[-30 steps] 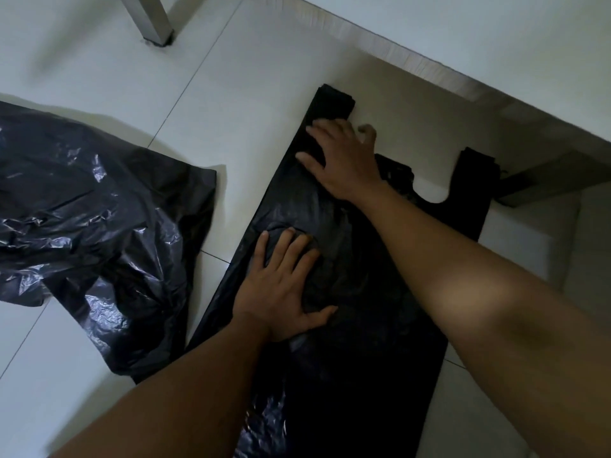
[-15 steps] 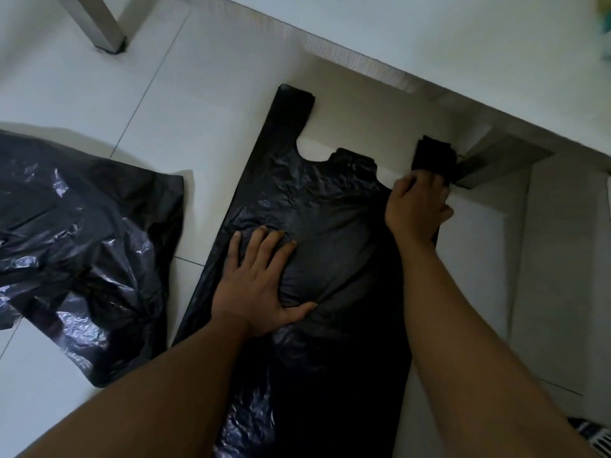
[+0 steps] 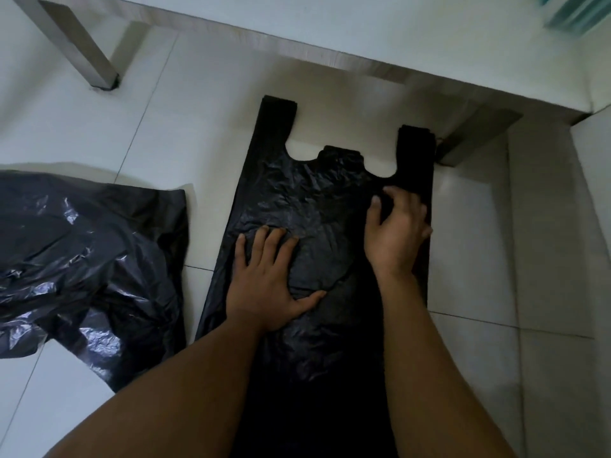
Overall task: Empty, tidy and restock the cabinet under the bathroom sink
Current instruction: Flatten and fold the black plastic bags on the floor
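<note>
A black plastic bag with two handle loops lies flat on the white tiled floor, its handles pointing away from me. My left hand presses flat on the bag's middle with fingers spread. My right hand rests on the bag's right side just below the right handle, fingers bent and pushing on the plastic. The bag's lower part is hidden in shadow between my forearms.
A second, crumpled black bag lies on the floor at the left. A white cabinet stands across the top on metal legs, one leg right beside the bag's right handle. A teal object shows at top right.
My right hand has slid from the left handle across to the right handle, then down the bag's right side. The left hand has stayed pressed on the middle.
</note>
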Demonstrator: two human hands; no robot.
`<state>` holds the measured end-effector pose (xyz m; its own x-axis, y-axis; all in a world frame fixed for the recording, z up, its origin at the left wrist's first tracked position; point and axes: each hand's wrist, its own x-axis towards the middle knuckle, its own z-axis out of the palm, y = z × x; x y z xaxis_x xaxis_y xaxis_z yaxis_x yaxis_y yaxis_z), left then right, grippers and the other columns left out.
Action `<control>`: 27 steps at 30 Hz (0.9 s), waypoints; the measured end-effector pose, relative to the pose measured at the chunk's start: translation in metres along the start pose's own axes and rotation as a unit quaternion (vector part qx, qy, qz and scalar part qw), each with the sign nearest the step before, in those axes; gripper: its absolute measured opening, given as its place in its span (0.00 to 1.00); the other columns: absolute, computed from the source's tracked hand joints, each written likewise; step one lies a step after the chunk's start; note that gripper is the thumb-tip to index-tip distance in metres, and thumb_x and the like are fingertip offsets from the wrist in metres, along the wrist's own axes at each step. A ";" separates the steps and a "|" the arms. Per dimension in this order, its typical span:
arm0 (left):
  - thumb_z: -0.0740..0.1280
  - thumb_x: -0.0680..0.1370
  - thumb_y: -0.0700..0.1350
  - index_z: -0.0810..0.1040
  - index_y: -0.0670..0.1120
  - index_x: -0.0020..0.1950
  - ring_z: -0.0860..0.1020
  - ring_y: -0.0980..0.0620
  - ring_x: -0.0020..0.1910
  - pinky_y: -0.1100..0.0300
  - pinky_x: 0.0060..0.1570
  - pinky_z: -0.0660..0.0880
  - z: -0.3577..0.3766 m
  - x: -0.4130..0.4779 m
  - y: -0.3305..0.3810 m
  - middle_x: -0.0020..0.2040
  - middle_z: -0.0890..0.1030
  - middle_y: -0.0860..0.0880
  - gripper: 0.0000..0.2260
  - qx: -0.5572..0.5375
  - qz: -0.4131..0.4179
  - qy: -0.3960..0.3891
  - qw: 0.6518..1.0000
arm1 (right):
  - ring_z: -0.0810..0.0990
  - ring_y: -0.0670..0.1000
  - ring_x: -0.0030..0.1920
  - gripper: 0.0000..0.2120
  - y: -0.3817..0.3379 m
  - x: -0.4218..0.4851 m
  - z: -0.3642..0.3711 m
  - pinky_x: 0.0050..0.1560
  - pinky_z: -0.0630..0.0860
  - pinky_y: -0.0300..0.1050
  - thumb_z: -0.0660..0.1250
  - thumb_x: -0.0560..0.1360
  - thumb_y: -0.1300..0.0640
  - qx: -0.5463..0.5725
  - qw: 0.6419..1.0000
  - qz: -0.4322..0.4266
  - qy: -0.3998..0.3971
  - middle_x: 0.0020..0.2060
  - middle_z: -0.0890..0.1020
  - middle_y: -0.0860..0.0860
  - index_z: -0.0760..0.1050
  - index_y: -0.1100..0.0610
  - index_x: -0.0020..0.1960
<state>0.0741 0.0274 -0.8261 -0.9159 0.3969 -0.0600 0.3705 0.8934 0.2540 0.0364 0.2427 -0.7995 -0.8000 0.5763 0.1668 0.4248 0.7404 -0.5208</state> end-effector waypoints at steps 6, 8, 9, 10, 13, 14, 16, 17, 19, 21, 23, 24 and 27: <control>0.54 0.70 0.78 0.65 0.50 0.75 0.54 0.43 0.79 0.36 0.76 0.45 0.006 -0.003 -0.001 0.76 0.63 0.46 0.43 -0.001 0.011 0.020 1.000 | 0.74 0.55 0.57 0.10 0.008 -0.123 -0.013 0.56 0.67 0.54 0.61 0.81 0.52 -0.018 1.000 0.013 -0.021 0.55 0.79 0.50 0.77 0.51 0.58; 0.52 0.70 0.79 0.64 0.51 0.76 0.53 0.44 0.79 0.37 0.76 0.42 0.008 -0.004 -0.003 0.77 0.62 0.47 0.43 -0.010 0.008 0.020 1.000 | 0.73 0.57 0.58 0.12 0.009 -0.147 -0.019 0.57 0.69 0.56 0.60 0.78 0.56 -0.043 0.997 0.030 -0.063 0.57 0.78 0.52 0.78 0.52 0.58; 0.51 0.71 0.79 0.64 0.51 0.76 0.53 0.44 0.79 0.38 0.77 0.41 0.007 -0.003 -0.004 0.77 0.62 0.47 0.43 -0.017 0.006 0.019 1.000 | 0.72 0.57 0.60 0.13 0.007 -0.153 -0.021 0.59 0.69 0.55 0.62 0.77 0.58 -0.054 0.994 0.041 -0.091 0.59 0.77 0.53 0.78 0.54 0.60; 0.50 0.71 0.78 0.64 0.52 0.76 0.53 0.44 0.79 0.38 0.77 0.41 0.006 -0.003 -0.004 0.77 0.62 0.47 0.42 -0.029 0.005 0.020 0.999 | 0.71 0.57 0.62 0.15 0.006 -0.156 -0.023 0.60 0.69 0.54 0.63 0.76 0.59 -0.064 0.991 0.047 -0.111 0.61 0.76 0.54 0.78 0.55 0.61; 0.48 0.72 0.76 0.64 0.53 0.76 0.52 0.46 0.79 0.40 0.77 0.39 -0.003 0.001 -0.008 0.78 0.61 0.48 0.40 -0.121 0.000 0.004 0.993 | 0.70 0.56 0.63 0.16 0.002 -0.151 -0.029 0.62 0.69 0.52 0.62 0.78 0.60 -0.065 0.987 0.029 -0.141 0.63 0.74 0.54 0.75 0.58 0.64; 0.48 0.72 0.74 0.64 0.53 0.76 0.51 0.46 0.80 0.40 0.77 0.40 -0.010 0.003 -0.010 0.78 0.60 0.47 0.39 -0.146 0.003 -0.014 0.989 | 0.69 0.56 0.64 0.16 0.000 -0.150 -0.031 0.63 0.69 0.51 0.61 0.78 0.60 -0.066 0.986 0.022 -0.154 0.64 0.74 0.55 0.74 0.58 0.66; 0.55 0.74 0.69 0.62 0.51 0.78 0.50 0.45 0.80 0.39 0.77 0.43 -0.029 0.001 -0.015 0.79 0.58 0.46 0.36 -0.132 0.030 -0.038 0.990 | 0.68 0.56 0.66 0.18 -0.003 -0.151 -0.038 0.66 0.68 0.50 0.58 0.80 0.61 -0.066 0.979 0.023 -0.191 0.66 0.72 0.56 0.72 0.59 0.69; 0.59 0.76 0.65 0.63 0.50 0.78 0.51 0.44 0.80 0.40 0.77 0.46 -0.037 -0.004 -0.017 0.79 0.58 0.46 0.34 -0.098 0.056 -0.029 0.993 | 0.67 0.56 0.66 0.19 -0.005 -0.151 -0.041 0.67 0.66 0.49 0.57 0.80 0.61 -0.064 0.975 0.029 -0.212 0.68 0.70 0.56 0.71 0.60 0.70; 0.62 0.76 0.62 0.69 0.49 0.73 0.60 0.43 0.75 0.43 0.76 0.55 -0.051 -0.024 -0.019 0.74 0.65 0.45 0.29 -0.044 0.091 0.008 0.995 | 0.66 0.57 0.67 0.19 -0.010 -0.151 -0.050 0.68 0.65 0.48 0.56 0.80 0.63 -0.056 0.971 0.037 -0.231 0.69 0.69 0.57 0.70 0.62 0.70; 0.59 0.77 0.63 0.71 0.49 0.70 0.67 0.44 0.69 0.45 0.72 0.60 -0.057 -0.045 -0.020 0.69 0.70 0.47 0.26 -0.026 0.084 -0.013 0.996 | 0.68 0.58 0.65 0.17 -0.015 -0.151 -0.055 0.68 0.65 0.47 0.56 0.80 0.64 -0.054 0.969 0.033 -0.237 0.68 0.70 0.59 0.72 0.64 0.67; 0.55 0.79 0.63 0.70 0.49 0.72 0.67 0.45 0.70 0.42 0.75 0.55 -0.057 -0.061 -0.023 0.70 0.70 0.47 0.27 0.010 0.075 -0.090 0.993 | 0.69 0.59 0.65 0.16 -0.018 -0.151 -0.059 0.68 0.66 0.47 0.57 0.80 0.64 -0.065 0.967 0.028 -0.246 0.67 0.70 0.60 0.74 0.64 0.65; 0.53 0.80 0.63 0.69 0.49 0.74 0.66 0.46 0.72 0.39 0.76 0.51 -0.056 -0.066 -0.025 0.72 0.69 0.47 0.27 0.019 0.070 -0.116 0.991 | 0.70 0.60 0.65 0.16 -0.020 -0.151 -0.062 0.68 0.66 0.47 0.57 0.80 0.63 -0.067 0.965 0.032 -0.253 0.67 0.70 0.60 0.74 0.65 0.65; 0.53 0.81 0.60 0.60 0.51 0.79 0.58 0.47 0.78 0.36 0.76 0.41 -0.060 -0.077 -0.030 0.78 0.62 0.48 0.28 -0.004 0.071 -0.125 0.990 | 0.75 0.59 0.59 0.16 -0.025 -0.146 -0.073 0.61 0.70 0.43 0.56 0.80 0.65 -0.025 0.962 0.056 -0.267 0.64 0.75 0.62 0.75 0.66 0.64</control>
<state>0.1238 -0.0431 -0.7709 -0.7878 0.5582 -0.2603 0.4901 0.8241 0.2840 0.1734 0.1647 -0.7499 -0.8459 0.4030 -0.3493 0.5300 0.7081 -0.4666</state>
